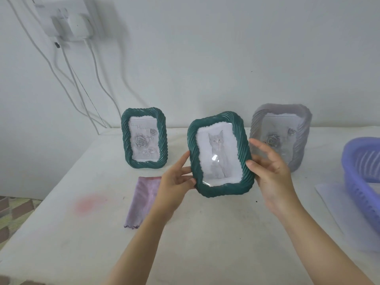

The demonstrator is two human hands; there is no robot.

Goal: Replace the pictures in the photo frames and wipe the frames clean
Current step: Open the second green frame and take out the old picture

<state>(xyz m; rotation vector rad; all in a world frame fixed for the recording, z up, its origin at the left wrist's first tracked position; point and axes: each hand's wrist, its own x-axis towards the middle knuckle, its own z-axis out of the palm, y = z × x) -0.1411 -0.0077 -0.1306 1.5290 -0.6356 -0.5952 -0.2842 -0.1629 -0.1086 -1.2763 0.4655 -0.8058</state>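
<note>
I hold a dark green twisted-rope photo frame with a cat picture [220, 155] tilted above the table, its front facing me. My left hand [176, 182] grips its lower left edge. My right hand [271, 175] grips the right edge, thumb on the front rim and fingers spread behind. A second green frame with a rose picture [144, 138] stands upright at the back left. A grey frame with a rose picture [281, 136] stands at the back right, partly behind my right hand. A pink-purple cloth [141, 200] lies flat on the table beside my left wrist.
A purple plastic basket [362, 182] sits at the right edge on a white sheet [333, 202]. The white table [216, 233] has a pink stain [88, 204] at front left. White cables [82, 89] hang from a wall socket [70, 23] at top left.
</note>
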